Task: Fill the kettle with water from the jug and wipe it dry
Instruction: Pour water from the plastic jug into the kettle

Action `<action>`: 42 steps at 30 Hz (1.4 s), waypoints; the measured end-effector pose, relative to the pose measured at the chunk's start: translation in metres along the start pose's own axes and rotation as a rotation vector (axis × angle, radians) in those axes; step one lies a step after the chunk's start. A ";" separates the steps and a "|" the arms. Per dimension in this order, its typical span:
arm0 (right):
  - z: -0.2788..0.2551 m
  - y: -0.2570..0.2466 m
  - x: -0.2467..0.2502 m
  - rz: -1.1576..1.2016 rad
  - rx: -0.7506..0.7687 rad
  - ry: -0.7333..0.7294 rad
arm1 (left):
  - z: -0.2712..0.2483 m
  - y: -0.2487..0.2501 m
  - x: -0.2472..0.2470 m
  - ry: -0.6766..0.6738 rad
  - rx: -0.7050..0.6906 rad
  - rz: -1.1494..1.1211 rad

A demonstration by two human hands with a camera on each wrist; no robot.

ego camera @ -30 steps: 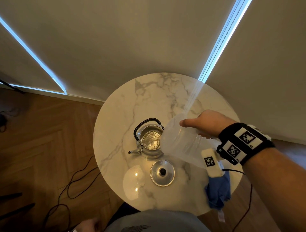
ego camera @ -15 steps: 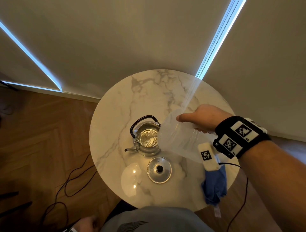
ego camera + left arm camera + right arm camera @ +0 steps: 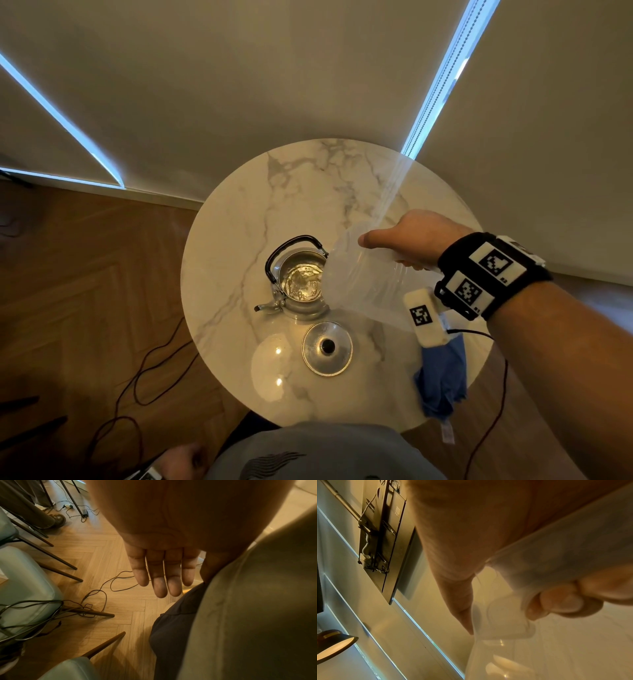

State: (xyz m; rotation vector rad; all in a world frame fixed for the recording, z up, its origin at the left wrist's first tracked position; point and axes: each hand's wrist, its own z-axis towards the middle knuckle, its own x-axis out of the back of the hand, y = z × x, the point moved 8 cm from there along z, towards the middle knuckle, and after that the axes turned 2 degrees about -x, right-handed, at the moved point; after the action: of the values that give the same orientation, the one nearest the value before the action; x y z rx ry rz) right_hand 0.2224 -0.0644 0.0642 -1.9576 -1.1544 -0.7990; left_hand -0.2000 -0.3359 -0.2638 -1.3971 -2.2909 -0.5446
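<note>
A small metal kettle (image 3: 301, 284) with a black handle stands open on the round marble table (image 3: 239, 212), rippling water inside it. My right hand (image 3: 407, 240) grips a clear plastic jug (image 3: 363, 284) by its handle, tipped to the left with its rim over the kettle's mouth. In the right wrist view my fingers (image 3: 563, 601) curl round the jug's handle (image 3: 556, 563). The kettle's lid (image 3: 327, 348) lies flat in front of the kettle. A blue cloth (image 3: 442, 380) sits at the table's right edge. My left hand (image 3: 163, 573) hangs by my leg, fingers straight, holding nothing.
Cables (image 3: 150, 370) trail over the wooden floor left of the table. Chairs with thin legs (image 3: 56, 562) stand near my left side. A wall with blinds rises behind the table. A lamp (image 3: 332, 645) shows in the right wrist view.
The jug stays tipped over the kettle and water keeps rippling inside. My head view has shifted slightly; hands and objects keep their places.
</note>
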 end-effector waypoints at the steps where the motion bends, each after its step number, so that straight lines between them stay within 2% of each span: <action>1: 0.000 0.000 0.000 0.001 0.001 0.000 | 0.002 -0.001 -0.005 -0.046 0.001 0.033; 5: 0.001 -0.001 0.001 -0.007 0.004 0.002 | 0.014 -0.012 -0.005 -0.037 0.074 -0.034; 10: 0.001 -0.002 0.001 -0.007 0.003 0.004 | 0.016 -0.010 -0.003 0.004 0.010 -0.059; 13: 0.002 -0.003 0.000 -0.014 0.005 0.004 | 0.023 -0.007 -0.001 0.006 0.031 -0.012; 15: 0.002 -0.003 -0.001 -0.018 0.008 0.001 | 0.023 -0.001 0.001 0.023 -0.004 0.041; 17: 0.002 -0.003 0.000 -0.011 0.005 -0.001 | 0.024 0.001 0.001 -0.023 -0.006 0.032; 21: 0.002 -0.003 0.000 -0.014 0.006 0.001 | 0.025 -0.006 -0.003 0.016 -0.027 -0.041; 23: 0.002 -0.003 0.000 -0.017 0.007 0.000 | 0.014 -0.006 -0.008 0.053 -0.077 0.008; 25: 0.002 -0.003 0.000 -0.020 0.006 0.001 | 0.003 -0.007 -0.024 -0.043 -0.122 0.076; 28: 0.002 -0.003 0.002 -0.020 0.008 0.006 | 0.019 -0.002 -0.012 -0.019 -0.094 0.042; 31: 0.000 -0.003 0.003 -0.024 0.007 0.014 | 0.034 0.006 -0.004 -0.009 -0.133 0.223; 33: 0.000 -0.003 0.003 -0.024 0.003 0.016 | 0.040 -0.009 -0.015 -0.058 -0.084 0.159; 37: -0.001 -0.002 0.003 -0.008 -0.001 0.008 | 0.032 -0.017 -0.009 0.065 0.053 -0.031; 42: -0.002 -0.003 0.003 -0.015 0.003 0.006 | 0.019 -0.004 -0.002 0.036 -0.027 0.053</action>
State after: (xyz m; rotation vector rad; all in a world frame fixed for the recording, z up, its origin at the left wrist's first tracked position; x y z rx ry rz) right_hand 0.2205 -0.0640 0.0685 -1.9454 -1.1680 -0.8102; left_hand -0.2048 -0.3292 -0.2811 -1.4451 -2.2197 -0.5816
